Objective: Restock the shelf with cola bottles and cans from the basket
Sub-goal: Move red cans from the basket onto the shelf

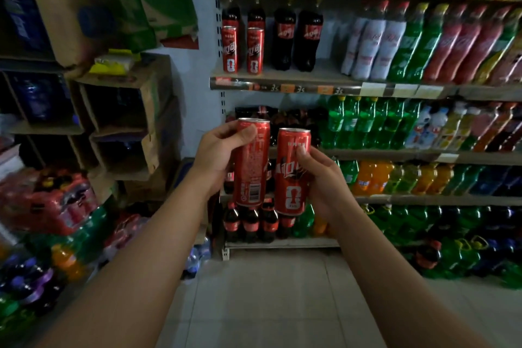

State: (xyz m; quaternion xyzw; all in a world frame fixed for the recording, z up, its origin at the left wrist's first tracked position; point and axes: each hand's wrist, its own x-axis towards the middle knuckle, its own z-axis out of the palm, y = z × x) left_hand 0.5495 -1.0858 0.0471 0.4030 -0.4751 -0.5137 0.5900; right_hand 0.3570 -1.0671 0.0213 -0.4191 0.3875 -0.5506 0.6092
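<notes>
While both hands (217,158) are raised, each grips a can (251,161).

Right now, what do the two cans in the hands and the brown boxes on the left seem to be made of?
Left can: probably thin metal with a glossy red print; the top rim is silvery and catches the light.
Right can: the same look, with a silvery rim and a sheen.
Boxes: likely cardboard, matt brown, with bent and worn flaps.
</notes>
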